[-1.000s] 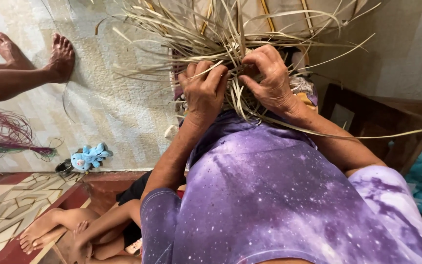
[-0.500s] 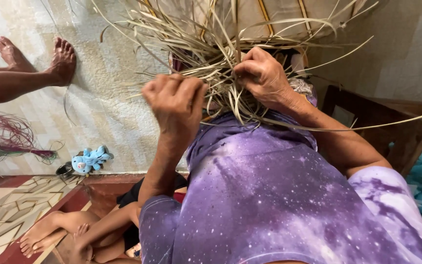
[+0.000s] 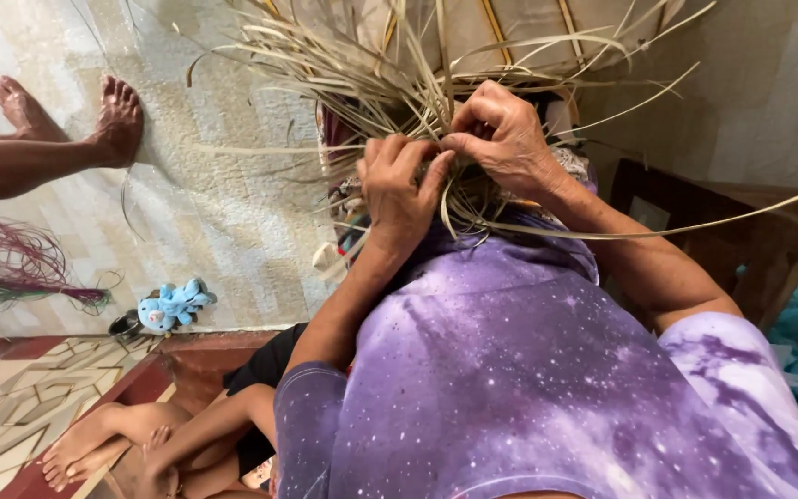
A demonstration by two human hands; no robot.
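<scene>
A half-woven piece of pale straw strips (image 3: 390, 79) fans out above my lap, with loose ends sticking out on all sides. My left hand (image 3: 401, 189) grips a bunch of the strips at the woven edge, fingers curled around them. Right beside it, my right hand (image 3: 502, 139) pinches strips between thumb and fingers. The two hands touch at the fingertips. One long strip (image 3: 685, 226) trails off to the right across my forearm. I wear a purple speckled shirt (image 3: 528, 370).
Another person's bare feet (image 3: 94, 120) rest on the pale tiled floor at the left. A bundle of pink and green strands (image 3: 11, 268) and a small blue toy (image 3: 170, 305) lie below them. A child's legs (image 3: 131, 434) are at bottom left. Dark wooden furniture (image 3: 713, 231) stands at right.
My left hand had lifted away from the straw to the left; now it is back against my right hand, gripping strips at the woven edge. The right hand stayed in place.
</scene>
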